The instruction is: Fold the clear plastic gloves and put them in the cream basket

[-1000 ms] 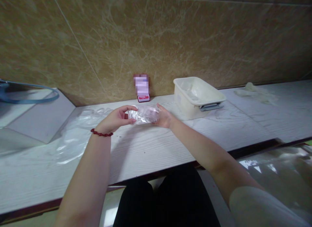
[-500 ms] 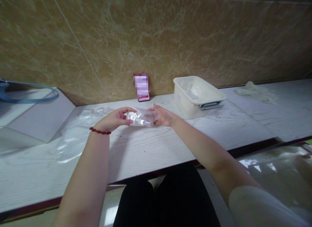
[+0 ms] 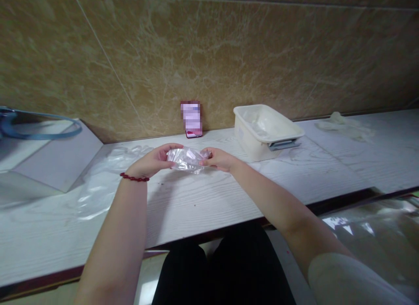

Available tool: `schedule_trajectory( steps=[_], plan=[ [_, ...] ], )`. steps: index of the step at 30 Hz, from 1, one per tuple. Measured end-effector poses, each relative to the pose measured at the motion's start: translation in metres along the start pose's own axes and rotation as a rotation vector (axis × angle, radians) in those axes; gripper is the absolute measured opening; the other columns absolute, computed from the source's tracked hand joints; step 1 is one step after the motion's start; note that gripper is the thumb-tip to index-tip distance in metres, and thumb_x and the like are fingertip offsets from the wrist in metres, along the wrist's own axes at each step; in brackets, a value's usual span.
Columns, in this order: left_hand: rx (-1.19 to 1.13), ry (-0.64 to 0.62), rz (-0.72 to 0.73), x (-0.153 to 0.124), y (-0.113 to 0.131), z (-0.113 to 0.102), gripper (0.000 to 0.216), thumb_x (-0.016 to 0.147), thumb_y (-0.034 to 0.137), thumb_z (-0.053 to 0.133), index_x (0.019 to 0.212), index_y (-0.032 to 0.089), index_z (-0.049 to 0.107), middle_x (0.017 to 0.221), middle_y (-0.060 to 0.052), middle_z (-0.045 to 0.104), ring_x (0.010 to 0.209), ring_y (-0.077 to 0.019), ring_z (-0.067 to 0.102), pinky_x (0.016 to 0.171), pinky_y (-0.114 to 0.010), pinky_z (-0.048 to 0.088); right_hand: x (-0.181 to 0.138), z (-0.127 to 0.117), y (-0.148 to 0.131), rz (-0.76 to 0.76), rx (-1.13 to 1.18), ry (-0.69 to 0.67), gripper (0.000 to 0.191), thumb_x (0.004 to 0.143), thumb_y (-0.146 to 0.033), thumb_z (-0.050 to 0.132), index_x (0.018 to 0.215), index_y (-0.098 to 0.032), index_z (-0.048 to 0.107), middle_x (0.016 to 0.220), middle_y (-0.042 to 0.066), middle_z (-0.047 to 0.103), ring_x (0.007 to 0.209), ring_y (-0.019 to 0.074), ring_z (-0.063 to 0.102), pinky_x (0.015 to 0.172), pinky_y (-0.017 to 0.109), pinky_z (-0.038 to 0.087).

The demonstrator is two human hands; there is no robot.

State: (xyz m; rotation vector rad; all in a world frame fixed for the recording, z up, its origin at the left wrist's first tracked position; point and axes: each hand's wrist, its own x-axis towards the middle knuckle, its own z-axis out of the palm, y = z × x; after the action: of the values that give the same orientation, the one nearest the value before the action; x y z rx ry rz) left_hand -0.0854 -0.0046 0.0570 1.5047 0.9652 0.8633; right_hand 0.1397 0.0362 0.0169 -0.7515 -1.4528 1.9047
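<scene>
A crinkled clear plastic bag (image 3: 186, 160) is held between my two hands, just above the worktop. My left hand (image 3: 157, 160) grips its left end, thumb below and fingers on top; a dark red bead bracelet is on that wrist. At the other end, my right hand (image 3: 218, 159) pinches the bag between thumb and fingers. Whether anything lies inside the bag, I cannot tell. Flat clear plastic bags (image 3: 101, 187) are spread on the worktop to the left, partly behind my left forearm.
Behind my hands a phone (image 3: 192, 119) leans against the marbled wall. A cream plastic bin (image 3: 253, 145) with clear plastic inside stands to the right, and pale crumpled gloves (image 3: 343, 128) lie beyond it. At left are a white box (image 3: 62, 156) and a blue strap (image 3: 42, 136).
My right hand has gone from spread fingers against the bag's right end to a pinch on it. The bag looks more crumpled. My left hand has kept its hold.
</scene>
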Motion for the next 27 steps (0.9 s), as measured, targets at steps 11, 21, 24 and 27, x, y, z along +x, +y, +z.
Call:
schedule_trajectory(
  steps=[11,21,24,27],
  plan=[
    [0.01,-0.008,-0.001,0.001,0.001,0.006,0.057,0.055,0.013,0.067,0.109,0.021,0.05,0.092,-0.006,0.059,0.072,-0.0125,0.055,0.06,-0.021,0.044,0.014,0.002,0.008,-0.04,-0.022,0.278,0.036,0.068,-0.054,0.052,0.074,-0.018,0.056,0.068,0.0,0.056,0.062,0.0104,0.05,0.051,0.021,0.038],
    [0.031,-0.013,-0.028,0.0,0.001,0.001,0.058,0.055,0.012,0.064,0.111,0.021,0.05,0.088,-0.004,0.058,0.062,-0.0088,0.052,0.049,-0.017,0.042,0.011,0.002,0.008,-0.169,-0.373,0.288,0.034,0.065,-0.05,0.056,0.064,-0.016,0.06,0.056,-0.002,0.056,0.053,0.0091,0.048,0.054,0.022,0.038],
    [0.016,-0.024,-0.031,0.0,0.0,0.0,0.06,0.055,0.011,0.064,0.112,0.021,0.049,0.089,-0.004,0.057,0.064,-0.0092,0.052,0.05,-0.017,0.043,0.011,0.004,0.006,-0.139,-0.25,0.295,0.027,0.066,-0.044,0.06,0.067,-0.017,0.059,0.059,-0.001,0.057,0.057,0.0095,0.052,0.058,0.022,0.041],
    [-0.024,0.021,-0.01,0.002,0.001,0.001,0.061,0.053,0.009,0.065,0.111,0.021,0.049,0.089,-0.004,0.056,0.065,-0.0093,0.052,0.051,-0.017,0.044,0.007,0.005,0.002,-0.004,0.017,0.191,0.031,0.07,-0.048,0.055,0.077,-0.018,0.057,0.07,0.001,0.06,0.065,0.012,0.056,0.063,0.026,0.045]
  ],
)
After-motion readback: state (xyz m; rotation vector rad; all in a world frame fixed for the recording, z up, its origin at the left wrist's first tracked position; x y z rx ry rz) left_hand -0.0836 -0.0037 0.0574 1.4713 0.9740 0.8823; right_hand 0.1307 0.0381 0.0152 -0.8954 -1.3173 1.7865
